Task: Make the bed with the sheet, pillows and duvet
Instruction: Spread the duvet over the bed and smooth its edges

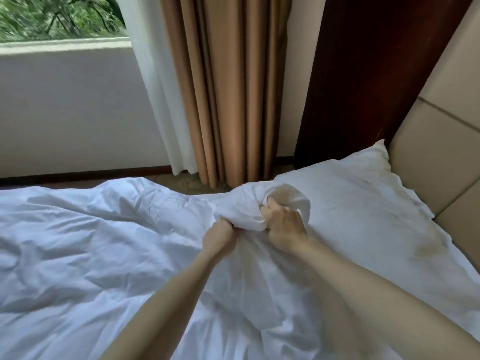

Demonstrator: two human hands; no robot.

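A white duvet lies rumpled across the bed, filling the lower left and middle of the head view. Its top corner is bunched into a wad at the centre. My left hand grips the near side of that wad. My right hand grips the same bunched corner from the right, fingers curled into the cloth. A white pillow lies flat to the right of both hands, against the beige padded headboard. The sheet below is hidden under the duvet and pillow.
Tan curtains and a white sheer curtain hang beyond the far side of the bed. A dark wooden panel stands beside the headboard. A window over a low white wall is at the far left. A strip of carpet shows past the bed.
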